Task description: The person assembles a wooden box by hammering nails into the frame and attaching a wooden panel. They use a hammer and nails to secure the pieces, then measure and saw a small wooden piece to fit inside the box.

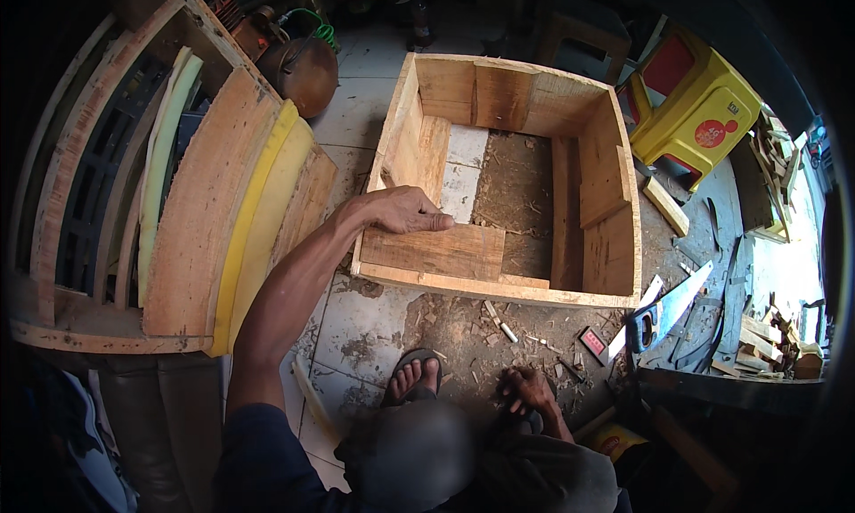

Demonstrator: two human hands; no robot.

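Observation:
A rectangular wooden box frame [610,157] stands on the floor in front of me. Inside its near left corner is a short wooden board [445,250]. My left hand [405,210] reaches over the frame's left side and is closed on the upper edge of that board, its thumb pointing right. My right hand [527,390] hangs low by my right leg, with its fingers loosely bent and apart. Nothing shows clearly in it, though shadow covers part of the fingers.
Left stands a large slatted wooden frame [205,201] with yellow foam [267,219]. A handsaw [668,308], a small red box [592,341] and wood shavings lie on the right. A yellow plastic stool [704,112] lies tipped beyond them, near wood offcuts [766,339].

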